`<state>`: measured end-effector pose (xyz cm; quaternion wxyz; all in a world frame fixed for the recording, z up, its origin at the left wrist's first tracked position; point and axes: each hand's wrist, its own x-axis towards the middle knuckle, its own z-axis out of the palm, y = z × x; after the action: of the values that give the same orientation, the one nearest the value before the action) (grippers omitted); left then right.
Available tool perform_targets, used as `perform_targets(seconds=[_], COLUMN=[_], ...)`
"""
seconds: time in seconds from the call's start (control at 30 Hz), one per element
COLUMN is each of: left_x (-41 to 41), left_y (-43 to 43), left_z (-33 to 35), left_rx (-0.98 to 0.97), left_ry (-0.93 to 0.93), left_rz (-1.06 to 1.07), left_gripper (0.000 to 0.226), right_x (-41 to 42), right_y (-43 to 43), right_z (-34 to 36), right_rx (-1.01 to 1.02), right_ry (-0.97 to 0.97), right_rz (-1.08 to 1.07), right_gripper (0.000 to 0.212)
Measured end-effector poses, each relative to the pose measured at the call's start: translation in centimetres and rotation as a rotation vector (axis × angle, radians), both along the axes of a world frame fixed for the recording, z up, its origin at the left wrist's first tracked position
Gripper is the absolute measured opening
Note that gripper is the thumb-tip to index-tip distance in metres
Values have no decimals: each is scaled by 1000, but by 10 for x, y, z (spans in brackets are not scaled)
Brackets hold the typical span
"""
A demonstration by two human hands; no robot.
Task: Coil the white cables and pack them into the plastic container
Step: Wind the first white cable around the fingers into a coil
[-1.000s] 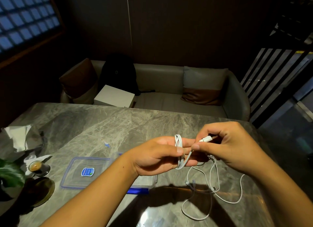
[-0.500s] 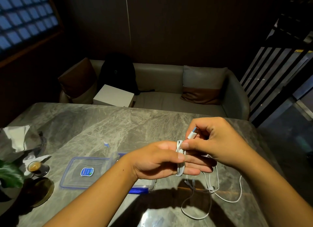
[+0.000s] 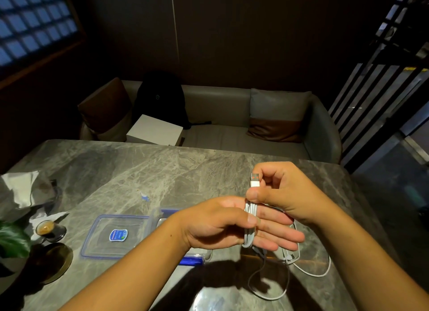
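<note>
My left hand [image 3: 228,226] is stretched out flat above the marble table [image 3: 144,171], palm turned toward me, fingers straight and pointing to 3 o'clock, with the white cable [image 3: 250,220] wound in several turns around them and my thumb laid over the turns to pin them. My right hand [image 3: 284,192] sits just at 1 o'clock of it, knuckles up, fingers curled in, pinching the cable's free end so that the USB plug [image 3: 255,179] stands upright above my thumb and forefinger; its thumb tip touches the top of the coil. From the bottom of the coil a loose length hangs down and trails in loops on the table toward 5 o'clock, where more white cable [image 3: 308,267] lies; I cannot tell how many separate cables are in that tangle, since my fingers cover where they meet and the shadow of my arms falls across them. The plastic container [image 3: 199,256] lies at 9 o'clock of my left hand, mostly hidden under my left forearm, so only a clear corner and a blue clip show, and whether anything is inside cannot be made out. Its clear lid [image 3: 116,236] with blue rim rests flat on the table just beyond it at 9 o'clock.
</note>
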<state>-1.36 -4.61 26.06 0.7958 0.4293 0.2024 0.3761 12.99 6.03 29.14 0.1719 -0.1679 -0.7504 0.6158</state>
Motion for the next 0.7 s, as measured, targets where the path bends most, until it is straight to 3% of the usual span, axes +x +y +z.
perform_targets(seconds=[0.2, 0.33, 0.5, 0.7], left_x=[-3, -4, -5, -6], left_y=[-1, 0, 0, 0], left_z=[1, -1, -6, -15], left_rx=[-10, -15, -39, -187], left_ry=[-2, 6, 11, -128], left_rz=[8, 15, 54, 6], left_gripper=[50, 49, 47, 67], right_x=[-3, -4, -3, -3], right_y=[-1, -3, -3, -5], right_z=[-4, -4, -8, -15], right_rx=[-36, -54, -113, -115], right_ry=[19, -27, -59, -92], right_rz=[12, 28, 31, 2], right_gripper=[31, 18, 24, 21])
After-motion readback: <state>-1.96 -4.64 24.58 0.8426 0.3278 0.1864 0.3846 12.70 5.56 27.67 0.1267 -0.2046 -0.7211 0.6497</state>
